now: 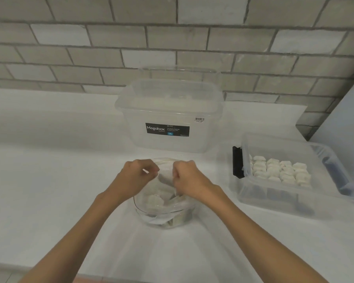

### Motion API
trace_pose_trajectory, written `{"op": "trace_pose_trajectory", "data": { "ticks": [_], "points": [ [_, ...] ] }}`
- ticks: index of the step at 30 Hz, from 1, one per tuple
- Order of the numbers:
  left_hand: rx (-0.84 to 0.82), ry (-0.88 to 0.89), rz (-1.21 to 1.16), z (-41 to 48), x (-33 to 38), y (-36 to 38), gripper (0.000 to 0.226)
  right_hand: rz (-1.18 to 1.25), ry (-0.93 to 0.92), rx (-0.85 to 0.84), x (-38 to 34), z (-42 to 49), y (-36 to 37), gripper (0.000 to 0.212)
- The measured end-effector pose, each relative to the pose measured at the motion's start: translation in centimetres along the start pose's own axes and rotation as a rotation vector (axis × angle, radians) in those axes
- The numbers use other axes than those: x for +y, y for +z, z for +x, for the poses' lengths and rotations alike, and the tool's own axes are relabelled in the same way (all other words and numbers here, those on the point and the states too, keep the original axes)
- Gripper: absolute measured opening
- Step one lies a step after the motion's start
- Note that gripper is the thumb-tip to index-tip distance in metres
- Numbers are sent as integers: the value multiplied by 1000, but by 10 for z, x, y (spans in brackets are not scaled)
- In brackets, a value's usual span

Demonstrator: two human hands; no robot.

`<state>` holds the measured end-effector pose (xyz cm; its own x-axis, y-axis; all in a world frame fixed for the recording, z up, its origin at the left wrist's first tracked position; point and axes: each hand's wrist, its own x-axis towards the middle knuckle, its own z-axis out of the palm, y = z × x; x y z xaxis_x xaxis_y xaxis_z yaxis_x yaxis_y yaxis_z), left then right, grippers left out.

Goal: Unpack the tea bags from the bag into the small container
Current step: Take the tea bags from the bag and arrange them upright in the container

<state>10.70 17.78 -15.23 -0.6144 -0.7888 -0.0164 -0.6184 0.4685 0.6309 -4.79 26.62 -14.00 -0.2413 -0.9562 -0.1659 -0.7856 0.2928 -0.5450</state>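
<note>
Plastic bag (pixel 162 201) rim pinched by left hand (pixel 135 175), right hand (pixel 188 177); counter (pixel 49 180) spreads leftward.

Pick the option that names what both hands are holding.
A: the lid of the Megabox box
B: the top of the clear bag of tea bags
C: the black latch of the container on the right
B: the left hand and the right hand both pinch the top edge of the clear bag, in front of the Megabox box.
</note>
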Motion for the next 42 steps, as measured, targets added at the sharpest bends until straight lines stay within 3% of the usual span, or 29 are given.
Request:
{"op": "trace_pose_trajectory", "data": {
  "ticks": [8, 14, 16, 19, 25, 30, 42],
  "points": [
    [105, 85, -259, -2, 31, -19, 4, 861, 33, -28, 16, -7, -13, 8],
    [160, 132, -293, -4, 44, -26, 5, 1223, 23, -94, 11, -7, -6, 8],
    [189, 133, -284, -5, 44, -29, 7, 1080, 25, -20, 10, -5, -2, 7],
    [230, 128, -219, -6, 40, -32, 10, 660, 18, 74, 9, -5, 5, 5],
    [202, 83, -164, -10, 30, -32, 8, 238, -117, -184, 3, -11, 28, 21],
    [197, 92, -175, -15, 27, -31, 9, 177, -149, -167, 0, -12, 30, 12],
    [161, 23, -188, -18, 23, -38, 7, 355, -109, -36, 10, -17, -42, 6]
  ]
}}
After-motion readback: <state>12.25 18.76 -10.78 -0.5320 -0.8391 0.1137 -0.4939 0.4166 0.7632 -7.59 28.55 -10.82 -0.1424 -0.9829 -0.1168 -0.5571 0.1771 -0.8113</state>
